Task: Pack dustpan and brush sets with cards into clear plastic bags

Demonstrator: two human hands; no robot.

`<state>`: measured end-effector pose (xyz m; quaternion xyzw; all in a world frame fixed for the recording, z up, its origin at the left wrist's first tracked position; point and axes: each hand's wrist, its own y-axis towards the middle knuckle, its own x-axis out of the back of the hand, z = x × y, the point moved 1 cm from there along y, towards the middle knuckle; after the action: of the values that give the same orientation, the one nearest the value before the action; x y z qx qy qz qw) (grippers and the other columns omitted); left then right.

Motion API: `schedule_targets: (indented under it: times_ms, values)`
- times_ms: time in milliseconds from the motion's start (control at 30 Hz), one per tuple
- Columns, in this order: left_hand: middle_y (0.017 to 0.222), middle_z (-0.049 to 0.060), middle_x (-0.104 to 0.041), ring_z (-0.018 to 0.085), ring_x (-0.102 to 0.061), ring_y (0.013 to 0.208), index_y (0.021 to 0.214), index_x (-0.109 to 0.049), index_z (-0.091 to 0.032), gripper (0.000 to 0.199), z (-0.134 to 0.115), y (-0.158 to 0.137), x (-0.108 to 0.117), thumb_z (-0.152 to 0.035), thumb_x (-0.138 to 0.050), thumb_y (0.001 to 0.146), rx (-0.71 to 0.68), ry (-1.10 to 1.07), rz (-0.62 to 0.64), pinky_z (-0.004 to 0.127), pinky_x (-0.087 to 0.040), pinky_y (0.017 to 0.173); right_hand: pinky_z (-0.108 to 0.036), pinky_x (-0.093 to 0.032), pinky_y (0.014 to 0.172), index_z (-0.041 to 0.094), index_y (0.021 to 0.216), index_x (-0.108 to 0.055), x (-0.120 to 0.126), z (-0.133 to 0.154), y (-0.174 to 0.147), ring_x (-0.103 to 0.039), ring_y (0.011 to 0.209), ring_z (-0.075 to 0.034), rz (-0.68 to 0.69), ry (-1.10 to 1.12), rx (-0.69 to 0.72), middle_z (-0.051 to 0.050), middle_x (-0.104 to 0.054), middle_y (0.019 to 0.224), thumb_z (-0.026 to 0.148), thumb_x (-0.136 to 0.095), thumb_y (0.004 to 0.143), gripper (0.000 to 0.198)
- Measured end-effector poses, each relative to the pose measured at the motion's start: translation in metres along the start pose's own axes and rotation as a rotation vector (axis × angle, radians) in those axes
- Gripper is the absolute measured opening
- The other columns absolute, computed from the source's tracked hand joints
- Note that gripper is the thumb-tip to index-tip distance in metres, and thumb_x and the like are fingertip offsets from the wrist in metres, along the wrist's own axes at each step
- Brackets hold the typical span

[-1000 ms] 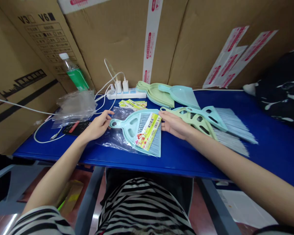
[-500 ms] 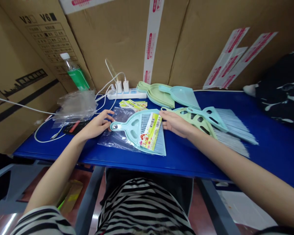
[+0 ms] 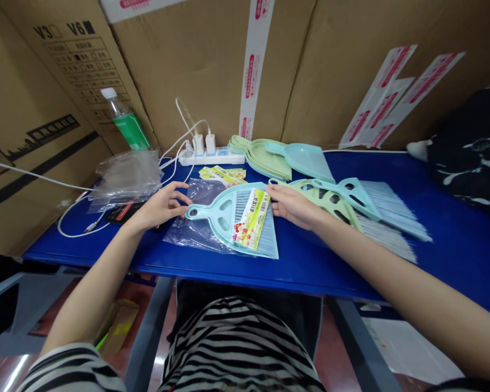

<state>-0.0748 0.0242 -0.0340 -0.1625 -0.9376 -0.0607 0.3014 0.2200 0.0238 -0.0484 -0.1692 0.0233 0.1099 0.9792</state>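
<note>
One loosely open left hand (image 3: pixel 163 207) at the handle (image 3: pixel 202 211) and one right hand (image 3: pixel 293 207), grip unclear, at the wide edge seemingly steadied the nested dustpan (image 3: pixel 233 189) and brush (image 3: pixel 240 203), partly atop a plastic bag (image 3: pixel 187 234).

One dustpan-and-brush set (image 3: pixel 238 209) with one label (image 3: pixel 252 219) is counted at near centre, one loose blue brush (image 3: pixel 396 204) at right — and, far left, one bottle (image 3: pixel 131 129), one power strip (image 3: pixel 231 158), two chargers (image 3: pixel 210 144). Stacked green dustpans (image 3: pixel 269 157) cannot be counted.
</note>
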Motion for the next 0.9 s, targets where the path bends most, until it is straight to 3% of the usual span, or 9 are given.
schedule_targets:
  times_ms: [300,467,600,667,767,900]
  values:
    - [0.072,-0.002,-0.072,0.015,-0.061,0.06,0.106,-0.054,-0.022,0.033,-0.005,-0.001,-0.004,-0.027,-0.062,0.074,-0.067,0.389,-0.16,0.026,-0.048,0.06,-0.038,-0.056,0.098,0.023,0.119,-0.052,0.001,-0.004,0.002,-0.074,0.089,-0.015,0.004,-0.055,0.018,-0.007,-0.076,0.105,0.021,-0.041,0.101,0.021]
    - [0.074,-0.002,-0.074,0.016,-0.06,0.061,0.1,-0.056,-0.024,0.03,-0.007,-0.001,-0.004,-0.017,-0.059,0.072,-0.064,0.546,-0.252,0.028,-0.047,0.065,-0.043,-0.056,0.097,0.026,0.143,-0.038,0.009,-0.01,0.005,-0.074,0.091,-0.019,0.064,-0.188,0.154,-0.007,-0.075,0.109,0.028,-0.046,0.099,0.045]
    - [0.074,-0.002,-0.074,0.018,-0.061,0.064,0.094,-0.055,-0.024,0.025,-0.007,0.0,-0.003,-0.015,-0.057,0.071,-0.062,0.611,-0.289,0.029,-0.047,0.067,-0.045,-0.057,0.094,0.021,0.155,-0.025,0.018,-0.013,0.005,-0.073,0.087,-0.02,0.091,-0.39,0.29,-0.004,-0.075,0.091,0.022,-0.049,0.093,0.067]
    - [0.073,-0.002,-0.073,0.018,-0.061,0.064,0.091,-0.054,-0.024,0.022,-0.007,0.0,-0.003,-0.016,-0.057,0.07,-0.063,0.629,-0.293,0.029,-0.047,0.067,-0.045,-0.058,0.09,0.018,0.157,-0.023,0.02,-0.012,0.003,-0.072,0.084,-0.021,0.062,-0.544,0.379,-0.004,-0.074,0.087,0.019,-0.051,0.089,0.073]
    - [0.071,-0.002,-0.072,0.018,-0.059,0.064,0.087,-0.054,-0.024,0.017,-0.008,0.0,-0.004,-0.019,-0.056,0.072,-0.083,0.624,-0.251,0.029,-0.047,0.067,-0.045,-0.058,0.088,0.016,0.156,-0.025,0.023,-0.011,-0.001,-0.072,0.082,-0.022,0.017,-0.734,0.465,-0.008,-0.074,0.097,0.014,-0.053,0.084,0.078]
    - [0.076,-0.001,-0.072,0.015,-0.059,0.061,0.087,-0.056,-0.023,0.012,-0.012,-0.003,-0.011,-0.023,-0.052,0.076,-0.157,0.588,-0.145,0.027,-0.048,0.066,-0.046,-0.055,0.096,0.016,0.153,-0.034,0.024,-0.012,-0.003,-0.072,0.102,-0.027,0.053,-0.768,0.543,-0.013,-0.072,0.113,0.009,-0.052,0.079,0.076]
